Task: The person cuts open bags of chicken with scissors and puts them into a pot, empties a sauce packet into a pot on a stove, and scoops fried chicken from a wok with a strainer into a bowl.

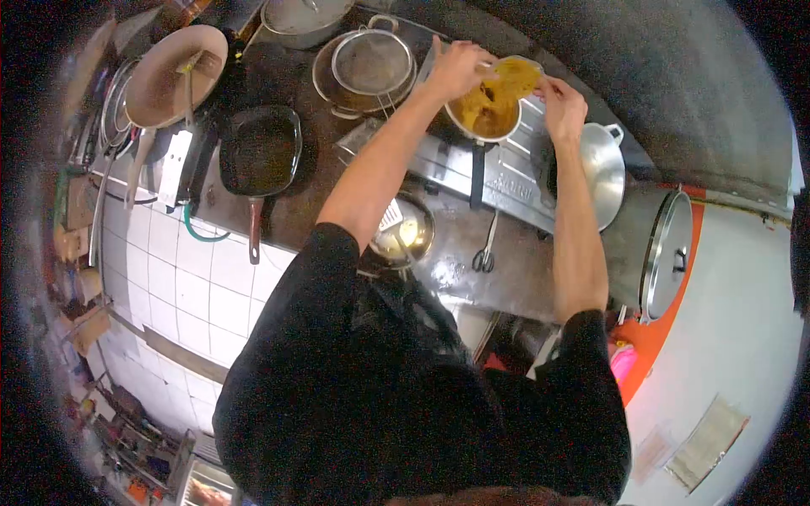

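A see-through container (516, 79), smeared inside with yellow sauce, is tilted over a saucepan (487, 137). Whether it is a bag or a thin tub I cannot tell. At its left side my left hand (461, 71) is closed on the rim, the fingertips partly over the sauce. My right hand (564, 108) pinches its right edge between thumb and fingers. Yellow-brown sauce lies in the saucepan, whose black handle (477, 179) points towards me. The saucepan stands on a silver gas stove (519, 187).
Left of the stove are a sieve (372, 62) over a pot (324, 78), and a square grill pan (261, 150). Scissors (483, 258) and a shiny metal bowl (422, 226) lie nearer me. A silver pot (604, 173) and a large lidded pot (666, 253) stand right.
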The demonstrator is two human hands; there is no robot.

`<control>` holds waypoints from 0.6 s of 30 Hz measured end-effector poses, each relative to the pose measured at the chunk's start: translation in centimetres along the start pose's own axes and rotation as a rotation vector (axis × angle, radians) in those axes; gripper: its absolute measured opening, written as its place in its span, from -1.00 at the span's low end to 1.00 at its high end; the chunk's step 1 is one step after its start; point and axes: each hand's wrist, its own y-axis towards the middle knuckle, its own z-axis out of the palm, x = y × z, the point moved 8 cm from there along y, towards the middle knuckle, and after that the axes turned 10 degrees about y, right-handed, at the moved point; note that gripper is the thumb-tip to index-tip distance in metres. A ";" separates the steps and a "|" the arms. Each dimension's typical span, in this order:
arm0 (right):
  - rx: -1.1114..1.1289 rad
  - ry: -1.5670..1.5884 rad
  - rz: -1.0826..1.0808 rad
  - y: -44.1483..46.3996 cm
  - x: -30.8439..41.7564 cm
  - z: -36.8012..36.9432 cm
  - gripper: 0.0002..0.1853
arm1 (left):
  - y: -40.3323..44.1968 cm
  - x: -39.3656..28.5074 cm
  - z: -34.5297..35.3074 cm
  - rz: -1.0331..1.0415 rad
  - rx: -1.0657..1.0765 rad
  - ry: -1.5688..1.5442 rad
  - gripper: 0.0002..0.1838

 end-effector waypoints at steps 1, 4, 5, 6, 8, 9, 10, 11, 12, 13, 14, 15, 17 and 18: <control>0.002 0.009 -0.026 1.5 0.6 0.3 -0.68 | 1.0 0.8 -0.7 -0.008 -0.025 0.006 -0.56; 0.024 0.016 0.016 -0.3 -1.5 0.7 -0.70 | 0.4 1.9 0.9 -0.018 0.021 -0.065 -0.65; 0.021 0.078 0.008 0.4 -1.3 0.9 -0.69 | 0.7 1.8 0.1 -0.020 -0.008 -0.032 -0.67; 0.011 0.147 0.011 0.8 -1.2 1.2 -0.68 | 1.0 1.9 -0.7 -0.014 -0.024 0.004 -0.69; 0.022 0.155 0.021 -0.1 -2.1 0.9 -0.68 | 0.6 1.5 -0.6 -0.052 -0.040 -0.023 -0.72; 0.008 0.280 0.031 0.2 -3.0 1.1 -0.69 | 1.2 1.5 -0.4 -0.012 -0.025 -0.016 -0.74; -0.004 0.409 0.044 0.5 -3.8 1.1 -0.69 | 1.7 1.6 -0.2 0.027 -0.005 -0.007 -0.75; 0.022 0.340 0.085 0.3 -4.4 1.0 -0.67 | 1.6 0.8 -0.6 0.066 -0.019 0.074 -0.76; 0.023 0.338 0.086 0.0 -4.7 0.8 -0.67 | 1.6 0.3 -0.8 0.065 -0.020 0.072 -0.76; 0.015 0.306 0.029 -0.2 -4.6 0.6 -0.68 | 1.8 -0.6 -1.1 0.123 -0.014 0.109 -0.77; 0.011 0.291 0.002 -0.4 -4.2 0.5 -0.69 | 2.0 -1.5 -1.0 0.180 -0.008 0.145 -0.78; 0.006 0.275 -0.026 -0.6 -3.8 0.4 -0.70 | 2.3 -2.0 -1.0 0.182 -0.008 0.146 -0.78; 0.032 0.345 0.016 -0.7 -4.2 0.5 -0.70 | 2.3 -4.4 -1.2 0.340 -0.060 0.208 -0.78; 0.039 0.368 0.032 -0.7 -4.6 0.5 -0.70 | 2.4 -4.8 -1.2 0.345 -0.057 0.206 -0.78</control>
